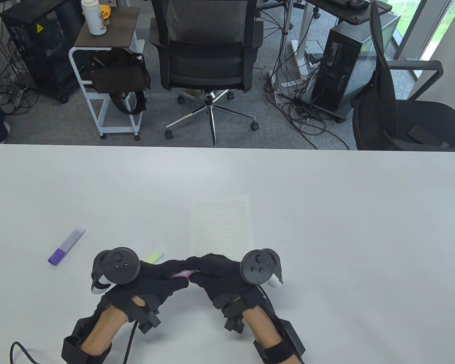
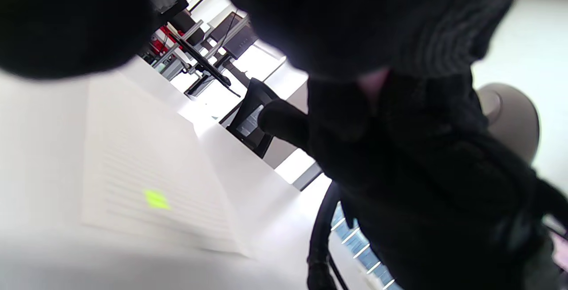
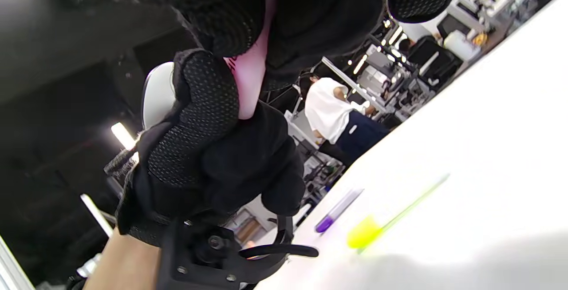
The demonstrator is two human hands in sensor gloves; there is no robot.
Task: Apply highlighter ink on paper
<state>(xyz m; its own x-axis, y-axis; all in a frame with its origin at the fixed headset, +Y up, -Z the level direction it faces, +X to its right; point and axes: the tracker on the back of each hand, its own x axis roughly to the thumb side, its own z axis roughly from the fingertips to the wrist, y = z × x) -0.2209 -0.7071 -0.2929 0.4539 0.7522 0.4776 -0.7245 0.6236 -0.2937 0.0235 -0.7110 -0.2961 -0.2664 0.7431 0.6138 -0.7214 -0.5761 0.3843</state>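
- Left hand (image 1: 157, 278) and right hand (image 1: 216, 275) meet at the lower centre of the table view, each gripping one end of the pink highlighter (image 1: 182, 273).
- Paper (image 1: 221, 226) lies on the table (image 1: 345, 227) just above the hands, centre frame.
- Yellow highlighter (image 1: 154, 256) sits beside the left hand's tracker.
- Purple highlighter (image 1: 66, 246) lies at left, well apart.
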